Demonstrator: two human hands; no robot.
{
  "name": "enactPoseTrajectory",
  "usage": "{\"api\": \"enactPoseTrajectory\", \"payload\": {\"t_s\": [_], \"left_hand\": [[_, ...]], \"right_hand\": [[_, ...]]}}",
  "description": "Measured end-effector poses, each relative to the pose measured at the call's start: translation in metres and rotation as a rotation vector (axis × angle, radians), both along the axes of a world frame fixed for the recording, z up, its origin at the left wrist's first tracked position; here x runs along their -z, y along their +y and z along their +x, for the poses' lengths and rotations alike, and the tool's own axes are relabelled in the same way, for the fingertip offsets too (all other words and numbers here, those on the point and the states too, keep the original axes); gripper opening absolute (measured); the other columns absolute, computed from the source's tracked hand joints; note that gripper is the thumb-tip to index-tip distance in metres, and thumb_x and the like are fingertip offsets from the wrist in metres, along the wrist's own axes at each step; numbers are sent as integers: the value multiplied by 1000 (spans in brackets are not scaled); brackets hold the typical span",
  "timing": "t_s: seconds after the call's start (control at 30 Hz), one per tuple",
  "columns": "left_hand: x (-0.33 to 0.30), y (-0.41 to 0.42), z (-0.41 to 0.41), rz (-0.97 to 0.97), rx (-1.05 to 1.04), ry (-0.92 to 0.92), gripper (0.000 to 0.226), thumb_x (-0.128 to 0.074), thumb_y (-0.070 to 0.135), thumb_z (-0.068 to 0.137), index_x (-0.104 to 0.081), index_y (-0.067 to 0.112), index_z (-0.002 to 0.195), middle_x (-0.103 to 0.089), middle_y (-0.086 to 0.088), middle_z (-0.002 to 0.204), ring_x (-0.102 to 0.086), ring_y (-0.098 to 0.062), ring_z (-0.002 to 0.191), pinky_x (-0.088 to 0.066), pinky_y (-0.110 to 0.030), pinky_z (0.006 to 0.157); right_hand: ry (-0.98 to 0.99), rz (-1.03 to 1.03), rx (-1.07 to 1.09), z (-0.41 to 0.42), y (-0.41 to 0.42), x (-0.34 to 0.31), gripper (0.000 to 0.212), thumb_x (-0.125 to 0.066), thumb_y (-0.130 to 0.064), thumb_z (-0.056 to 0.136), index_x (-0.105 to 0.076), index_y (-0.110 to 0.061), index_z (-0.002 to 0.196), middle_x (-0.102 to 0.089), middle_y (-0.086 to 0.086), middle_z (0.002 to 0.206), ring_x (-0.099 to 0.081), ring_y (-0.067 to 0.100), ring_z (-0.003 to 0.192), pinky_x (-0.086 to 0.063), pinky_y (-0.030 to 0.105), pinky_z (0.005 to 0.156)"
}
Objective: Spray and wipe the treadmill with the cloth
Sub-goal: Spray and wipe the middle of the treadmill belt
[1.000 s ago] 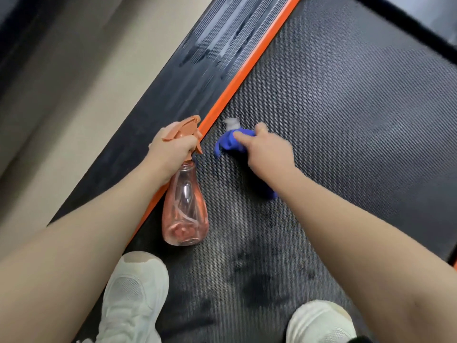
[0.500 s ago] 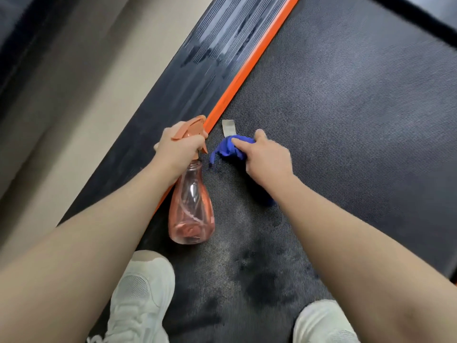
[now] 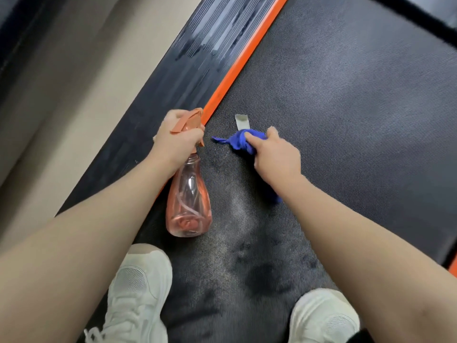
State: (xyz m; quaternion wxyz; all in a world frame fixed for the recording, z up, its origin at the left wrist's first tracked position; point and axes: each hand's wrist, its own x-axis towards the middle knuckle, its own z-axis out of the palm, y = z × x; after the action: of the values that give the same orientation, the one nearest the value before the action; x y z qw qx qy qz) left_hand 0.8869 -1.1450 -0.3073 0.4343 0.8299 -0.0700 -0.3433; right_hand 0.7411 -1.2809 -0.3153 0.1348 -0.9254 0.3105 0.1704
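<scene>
Since a moment ago the right hand has dragged the bunched blue cloth back off the grey tab on the treadmill belt. Beside it, the left hand grips the spray bottle. Damp patches nearer the shoes suggest spraying is done there, with wiping only partway along.
</scene>
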Motion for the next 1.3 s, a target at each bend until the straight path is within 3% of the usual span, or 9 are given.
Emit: {"api": "enactPoseTrajectory", "payload": {"t_s": [0.17, 0.27, 0.37, 0.53, 0.77, 0.87, 1.0, 1.1, 1.3], "left_hand": [[-14, 0, -12, -78, 116, 64, 28, -48, 16, 55, -63, 17, 79, -63, -3, 80, -55, -13, 69, -45, -17, 59], [-25, 3, -22, -80, 228, 150, 28, -45, 14, 58, -62, 14, 81, -63, -3, 83, -58, -12, 71, -45, -12, 58], [-24, 14, -29, -48, 284, 173, 28, -50, 19, 58, -63, 18, 83, -67, -1, 85, -58, -4, 67, -44, -19, 63], [-24, 27, -52, 202, 359, -4, 32, -51, 37, 69, -63, 9, 80, -64, -5, 80, -57, -22, 78, -41, -31, 68], [-30, 17, -92, 328, 737, -107, 33, -41, 46, 63, -54, 16, 67, -55, 1, 64, -61, -29, 77, -42, -34, 62], [-31, 9, -108, 290, 918, -56, 47, -43, 47, 63, -62, 10, 84, -60, -1, 74, -61, -26, 79, -51, -38, 74], [-29, -2, -123, 318, 1150, -27, 44, -42, 51, 61, -56, 11, 75, -53, 1, 68, -57, -26, 73, -49, -35, 70], [-19, 2, -123, 389, 1112, -78, 33, -47, 47, 71, -49, 14, 66, -51, 3, 64, -54, -25, 70, -42, -30, 63], [-13, 12, -88, 319, 675, -85, 53, -40, 59, 52, -63, 21, 81, -64, -4, 73, -62, -24, 73, -52, -37, 74]], "right_hand": [[65, 138, -447, -26, 49, -4, 40, -44, -26, 92, -41, -31, 132, -42, 8, 117, -56, 29, 91, -32, 32, 61], [118, 150, -703, -33, 54, -6, 37, -42, -27, 94, -42, -33, 131, -42, 6, 116, -56, 27, 91, -31, 32, 59], [44, 25, -473, -25, 26, -11, 30, -43, -28, 93, -47, -31, 123, -42, 7, 114, -55, 28, 97, -34, 33, 63], [-7, 138, 207, -38, -44, -24, 42, -43, -15, 88, -57, -33, 123, -48, 12, 111, -53, 36, 107, -43, 39, 85], [58, 205, 91, -61, -61, -48, 49, -45, -13, 84, -58, -36, 126, -59, 8, 113, -54, 32, 107, -45, 35, 86], [21, 176, 189, -77, -58, -42, 44, -44, -13, 85, -59, -33, 121, -53, 8, 103, -52, 33, 103, -47, 38, 85], [-1, 166, 351, -110, -62, -24, 44, -40, -15, 88, -55, -34, 124, -45, 9, 101, -51, 37, 103, -42, 40, 87], [12, 170, 357, -131, -59, -14, 44, -41, -19, 92, -45, -30, 135, -43, 13, 108, -50, 37, 104, -40, 41, 89], [-67, 114, 349, -107, -48, 0, 47, -42, -23, 95, -36, -28, 142, -41, 14, 122, -52, 38, 102, -43, 42, 85]]}}
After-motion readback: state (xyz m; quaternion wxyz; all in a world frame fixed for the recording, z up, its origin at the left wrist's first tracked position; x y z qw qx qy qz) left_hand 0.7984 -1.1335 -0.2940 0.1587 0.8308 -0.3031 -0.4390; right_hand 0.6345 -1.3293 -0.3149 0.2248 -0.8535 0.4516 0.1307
